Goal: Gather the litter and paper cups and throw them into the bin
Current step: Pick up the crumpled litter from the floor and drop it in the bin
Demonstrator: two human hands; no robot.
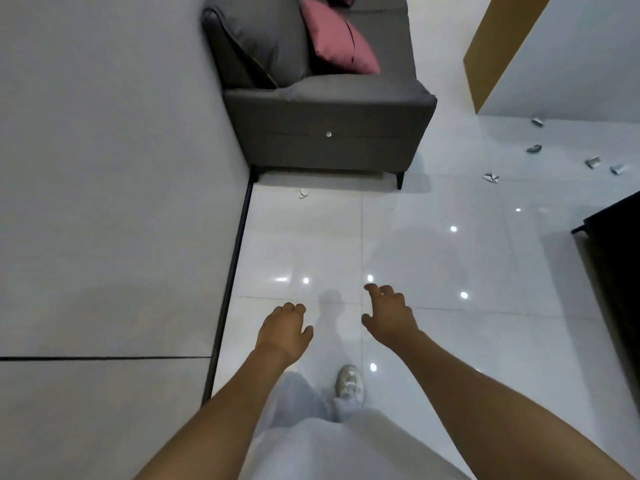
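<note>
A small crumpled white paper cup (pixel 303 193) lies on the glossy white floor, just in front of the grey sofa's left corner by the wall. Several more crushed cups (pixel 490 178) are scattered on the floor at the far right, among them a crushed one (pixel 533 148) and another (pixel 593 162). My left hand (pixel 284 329) and my right hand (pixel 389 315) hover side by side over the floor, well short of the near cup. Both hold nothing, with fingers loosely curled. No bin is in view.
A grey sofa (pixel 329 133) with a pink cushion (pixel 337 39) stands against the left wall (pixel 114 168). A dark piece of furniture (pixel 613 244) juts in at the right edge. A wood-edged panel (pixel 498 46) stands at the back right. My shoe (pixel 349 381) is below my hands.
</note>
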